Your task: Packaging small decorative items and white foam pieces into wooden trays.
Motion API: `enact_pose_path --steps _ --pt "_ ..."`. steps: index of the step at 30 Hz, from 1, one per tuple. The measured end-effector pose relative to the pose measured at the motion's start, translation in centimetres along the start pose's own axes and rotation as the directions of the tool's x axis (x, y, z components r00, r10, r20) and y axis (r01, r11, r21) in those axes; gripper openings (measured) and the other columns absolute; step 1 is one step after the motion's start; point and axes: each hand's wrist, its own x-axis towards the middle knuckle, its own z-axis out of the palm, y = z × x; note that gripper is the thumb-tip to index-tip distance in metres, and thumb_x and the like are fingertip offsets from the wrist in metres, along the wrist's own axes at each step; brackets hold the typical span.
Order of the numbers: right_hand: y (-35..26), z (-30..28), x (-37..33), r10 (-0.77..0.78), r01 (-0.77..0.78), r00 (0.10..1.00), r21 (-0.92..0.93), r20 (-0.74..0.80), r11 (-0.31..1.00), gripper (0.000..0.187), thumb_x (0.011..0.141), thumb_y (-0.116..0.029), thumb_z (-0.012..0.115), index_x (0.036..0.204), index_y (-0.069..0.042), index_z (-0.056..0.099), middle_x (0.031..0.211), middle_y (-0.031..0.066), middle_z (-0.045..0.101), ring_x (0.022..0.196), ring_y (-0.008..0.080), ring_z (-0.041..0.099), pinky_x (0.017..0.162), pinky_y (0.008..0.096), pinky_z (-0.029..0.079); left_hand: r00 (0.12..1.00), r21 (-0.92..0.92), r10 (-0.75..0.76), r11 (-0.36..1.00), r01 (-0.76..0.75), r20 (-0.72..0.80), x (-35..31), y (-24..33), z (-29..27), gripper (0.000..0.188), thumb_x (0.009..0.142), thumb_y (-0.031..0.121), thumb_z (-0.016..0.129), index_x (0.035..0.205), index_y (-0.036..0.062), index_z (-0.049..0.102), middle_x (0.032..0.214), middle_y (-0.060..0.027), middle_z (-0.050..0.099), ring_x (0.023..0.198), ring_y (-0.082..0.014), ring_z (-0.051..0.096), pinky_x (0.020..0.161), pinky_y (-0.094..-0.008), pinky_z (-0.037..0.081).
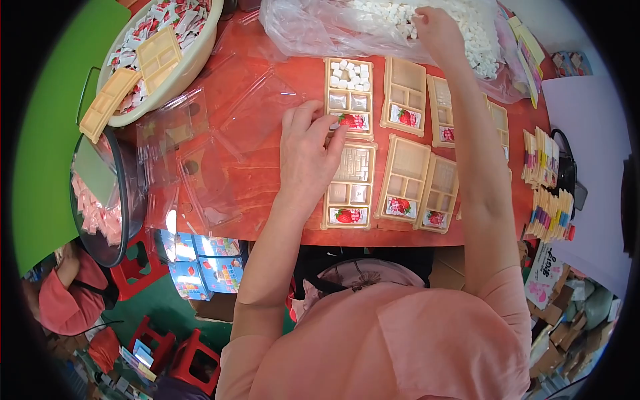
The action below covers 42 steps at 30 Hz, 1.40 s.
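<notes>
My left hand (308, 150) is at the left edge of a beige compartment tray (327, 83), its fingers bent against the rim and the thumb over the lower end. That tray's upper compartment holds small white cubes (350, 75); a strawberry-print packet (355, 121) lies in its bottom one, partly under my fingers. At the far side, my right hand (439, 32) reaches into a clear plastic bag (300, 30) of white cubes (477, 40). Its fingers are curled together among the cubes, and what they pinch is hidden. More beige trays (408, 155) with strawberry packets stand in two rows.
Clear plastic lids (257, 100) lie left of the trays. A cream basin (212, 40) of packets carries two trays (110, 100) on its rim. A dark-rimmed tub (121, 200) holds pink packets. Bundles of coloured sticks (550, 213) lie at right. Another person's sleeve (67, 300) shows lower left.
</notes>
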Motion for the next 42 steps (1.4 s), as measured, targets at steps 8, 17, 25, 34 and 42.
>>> enact_pose_path --steps 8,17,25,34,42 --pt "-1.7 0.6 1.1 0.088 0.004 0.932 -0.253 0.352 0.967 0.027 0.092 -0.023 0.062 0.108 -0.004 0.073 0.101 0.0197 0.073 0.096 0.0375 0.070 0.086 0.0459 0.055 1.000 0.025 -0.001 1.000 0.001 0.004 -0.3 -0.2 -0.4 0.021 0.083 0.010 0.078 0.098 -0.0030 0.073 0.114 -0.0135 0.063 0.106 -0.0319 0.058 0.090 -0.0424 0.050" --pt "-5.4 -4.2 -3.5 -0.042 0.047 0.998 0.116 -0.041 0.992 0.027 0.090 -0.024 0.064 0.100 0.000 0.072 0.089 0.0202 0.072 0.083 0.0332 0.071 0.076 0.0405 0.056 1.000 0.025 -0.006 1.000 0.007 -0.014 -0.2 -0.4 -0.4 0.021 0.082 0.010 0.079 0.098 -0.0026 0.073 0.114 -0.0133 0.063 0.105 -0.0319 0.058 0.090 -0.0425 0.050" --pt "-14.9 -2.7 -10.8 -0.094 -0.040 0.951 0.419 0.294 0.907 0.027 0.093 -0.024 0.066 0.105 -0.002 0.071 0.085 0.0179 0.072 0.077 0.0297 0.070 0.073 0.0389 0.056 1.000 0.032 0.001 0.999 0.000 -0.016 -0.3 -0.3 -0.3 0.020 0.082 0.011 0.079 0.097 -0.0020 0.073 0.113 -0.0133 0.063 0.104 -0.0316 0.058 0.090 -0.0425 0.050" --pt "-14.4 -2.6 -11.4 -0.068 0.002 0.991 0.497 0.116 0.868 0.020 0.096 -0.020 0.068 0.105 -0.002 0.070 0.096 0.0150 0.070 0.085 0.0316 0.068 0.077 0.0402 0.054 1.000 0.088 0.030 0.996 -0.029 -0.006 -0.2 -0.3 -0.6 0.020 0.083 0.009 0.080 0.098 -0.0019 0.073 0.116 -0.0113 0.064 0.105 -0.0270 0.059 0.068 -0.0321 0.060" --pt "-14.1 -2.5 -10.5 -0.176 0.086 0.964 0.394 0.197 0.915 0.018 0.097 -0.019 0.067 0.103 -0.003 0.071 0.098 0.0122 0.069 0.082 0.0265 0.067 0.077 0.0379 0.053 1.000 0.050 0.021 0.999 -0.020 -0.015 -0.3 -0.3 -0.4 0.020 0.081 0.010 0.078 0.097 -0.0019 0.072 0.114 -0.0143 0.063 0.105 -0.0330 0.058 0.091 -0.0429 0.050"
